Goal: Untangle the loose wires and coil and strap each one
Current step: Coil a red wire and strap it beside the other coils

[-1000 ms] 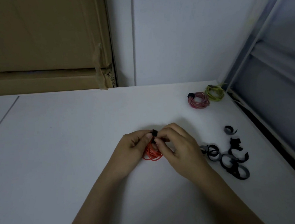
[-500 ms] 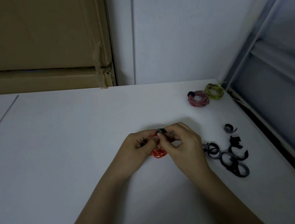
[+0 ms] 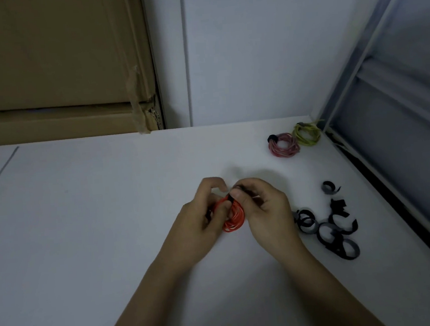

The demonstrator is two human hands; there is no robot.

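Note:
A coiled orange wire (image 3: 233, 217) is held upright between both hands above the white table (image 3: 84, 226). My left hand (image 3: 203, 221) grips the coil's left side with thumb and curled fingers. My right hand (image 3: 264, 208) pinches a black strap (image 3: 233, 190) wrapped over the top of the coil. A pink coil (image 3: 283, 145) with a black strap and a yellow-green coil (image 3: 306, 134) lie at the far right of the table.
Several loose black and grey straps (image 3: 328, 227) lie curled to the right of my right hand. A cardboard box (image 3: 57, 67) stands behind the table at the left. A metal frame (image 3: 370, 45) runs along the table's right edge.
The orange coil has turned more upright and shows more between my hands. My right hand's thumb has moved onto the strap at the coil's top. The view shifted slightly.

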